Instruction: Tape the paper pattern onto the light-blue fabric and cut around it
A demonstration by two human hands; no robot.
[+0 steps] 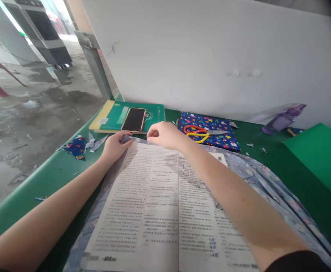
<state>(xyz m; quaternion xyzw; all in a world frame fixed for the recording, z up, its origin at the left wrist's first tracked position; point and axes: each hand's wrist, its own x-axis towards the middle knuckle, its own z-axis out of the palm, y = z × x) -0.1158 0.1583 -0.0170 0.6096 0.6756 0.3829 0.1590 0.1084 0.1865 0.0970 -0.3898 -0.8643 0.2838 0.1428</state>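
Observation:
An open book (160, 211) of densely printed pages lies face up on a creased light blue patterned sheet (256, 170), which sticks out beyond its edges. At the book's upper left corner, my left hand (117, 146) is closed on the sheet's folded edge, its thumb resting against the page corner. My right hand (167, 135) is over the top edge of the left page, with curled fingers pinched together close to the sheet. Whatever lies between those fingertips is too small to make out. My right forearm covers part of the right page.
Behind my hands, a phone (134, 119) lies on a green book (113, 113). Red-and-yellow scissors (198, 133) rest on a blue patterned book (225, 141). A purple bottle (283, 120) and a green folder (321, 158) are at right. Scraps (76, 146) litter the green table (54, 189).

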